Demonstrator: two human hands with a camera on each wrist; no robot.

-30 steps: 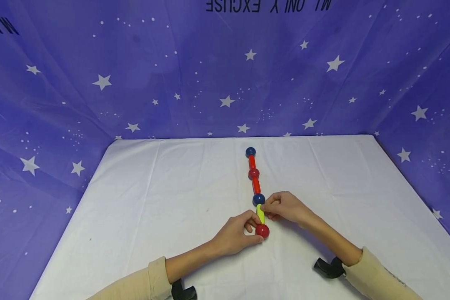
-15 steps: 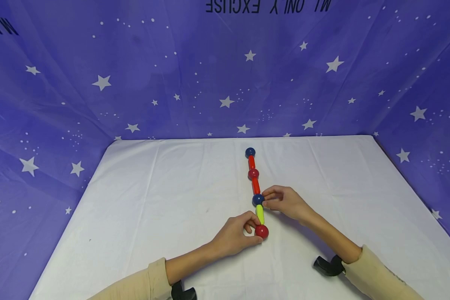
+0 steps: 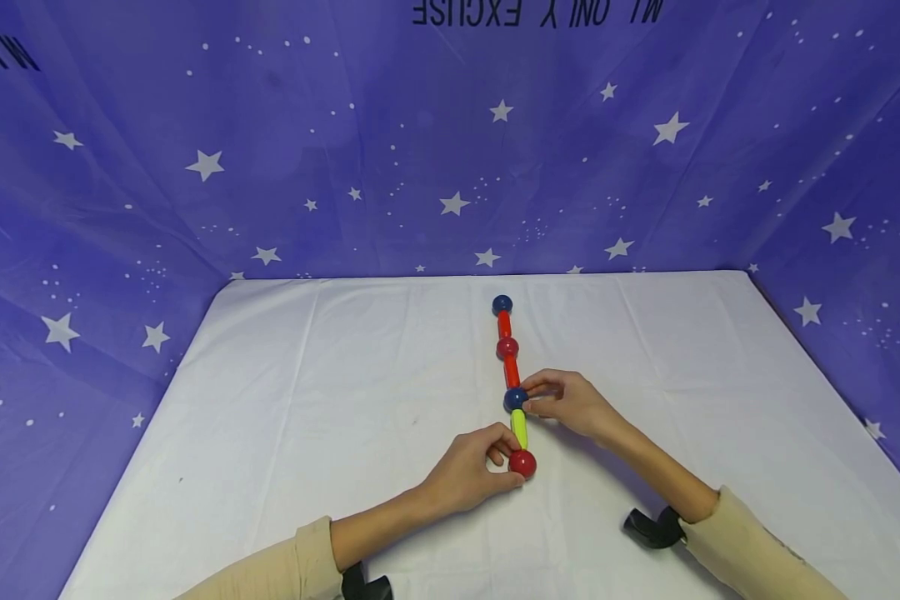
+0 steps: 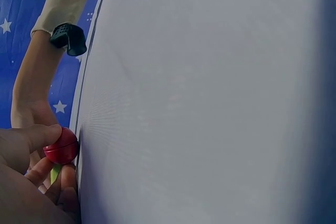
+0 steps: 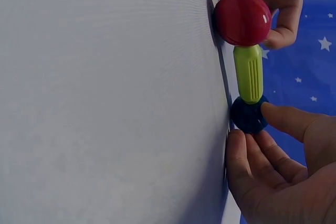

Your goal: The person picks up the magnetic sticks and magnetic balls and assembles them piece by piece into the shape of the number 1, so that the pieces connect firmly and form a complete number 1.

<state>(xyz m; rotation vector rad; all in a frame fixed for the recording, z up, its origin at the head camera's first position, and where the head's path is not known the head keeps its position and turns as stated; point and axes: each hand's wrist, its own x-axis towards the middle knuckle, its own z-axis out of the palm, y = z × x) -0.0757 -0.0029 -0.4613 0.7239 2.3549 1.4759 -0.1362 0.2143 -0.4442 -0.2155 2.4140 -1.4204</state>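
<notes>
A straight chain of balls and short rods lies on the white table, running away from me. At its near end my left hand point(image 3: 461, 472) holds a red ball point(image 5: 242, 18) between thumb and fingers. A yellow-green rod point(image 5: 248, 74) joins that ball to a blue ball point(image 5: 248, 115). My right hand point(image 3: 570, 405) pinches this blue ball, thumb on the near side and fingertips beyond. Farther on come a red rod point(image 3: 512, 371), a second red ball point(image 3: 507, 347), another red rod point(image 3: 504, 323) and a blue ball point(image 3: 502, 304) at the far end.
White cloth point(image 3: 330, 400) covers the table. A purple-blue curtain point(image 3: 390, 167) with white stars and lettering stands behind it and at both sides. Black curved pieces point(image 3: 652, 529) sit below both sleeve cuffs.
My right hand has moved from the yellow-green rod slightly up to the nearer blue ball and taken hold of it. My left hand stays at the near red ball.
</notes>
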